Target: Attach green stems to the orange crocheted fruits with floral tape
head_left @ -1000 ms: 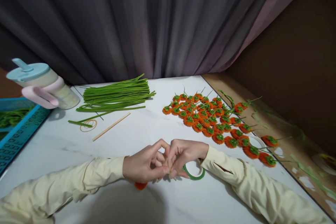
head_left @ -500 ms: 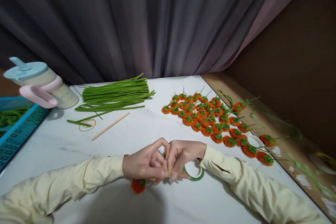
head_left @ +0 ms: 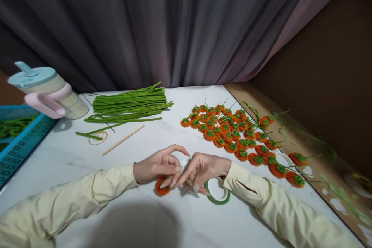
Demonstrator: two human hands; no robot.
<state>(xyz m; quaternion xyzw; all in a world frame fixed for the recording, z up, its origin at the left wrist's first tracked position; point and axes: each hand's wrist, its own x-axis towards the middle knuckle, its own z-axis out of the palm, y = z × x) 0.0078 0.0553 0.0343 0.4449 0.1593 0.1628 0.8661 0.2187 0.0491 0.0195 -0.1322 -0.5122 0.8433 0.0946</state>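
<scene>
My left hand [head_left: 155, 167] is closed in a pinch, with its index finger raised, on a small orange pipe-cleaner persimmon [head_left: 159, 189] with a green top; the fingers cover most of its stem. Meeting it at the fingertips, my right hand [head_left: 210, 168] has bent fingers pinched by the stem. A bit of green shows between those fingers, seemingly tape. The roll of green tape [head_left: 227, 197], white inside, stands against the right hand's lower fingers and wrist. Just where the tape meets the stem is hidden by the fingers.
Many finished orange persimmons [head_left: 225, 128] lie at the back right. Green pipe cleaners [head_left: 130, 102] form a pile at the back, with a wooden stick [head_left: 123, 139] and rubber bands [head_left: 100, 138] nearer. A tumbler [head_left: 74, 104] and blue basket [head_left: 26, 143] stand left.
The orange persimmon has swung up and right, closer to my fingertips. My right fingers have moved left over the left ones, and the tape roll has shifted slightly right and down.
</scene>
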